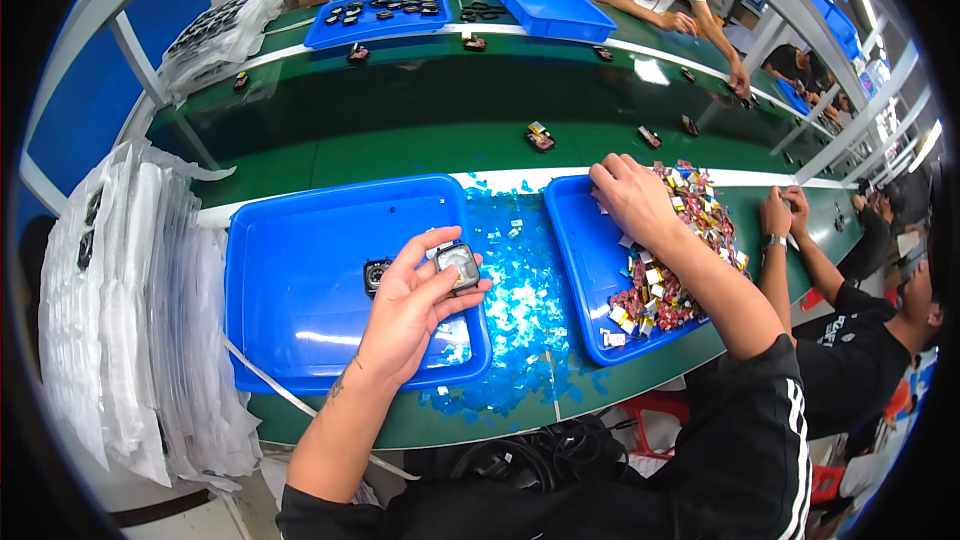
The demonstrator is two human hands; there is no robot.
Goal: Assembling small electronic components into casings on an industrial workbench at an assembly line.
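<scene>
My left hand [400, 305] is raised over the left blue tray [290, 285]. Its thumb and fingers grip a small square watch case [458, 268] with a dark frame and a pale, clear-looking face. Behind that hand, another dark square watch case [376, 276] lies in the tray. My right hand [634, 202] is at the far left corner of the right blue tray [572, 265]. Its fingers are bent down and closed; whatever they hold is hidden. Beside it, a heap of small circuit parts with yellow and white battery-like pieces [660, 285] fills much of that tray.
Blue film scraps [515, 290] litter the bench between the trays. White foam-like sleeves [130, 310] are stacked at left. Beyond, a green conveyor belt [400, 155] carries scattered small assemblies [540, 137]. Co-workers sit across and to the right; blue trays [550, 5] stand opposite.
</scene>
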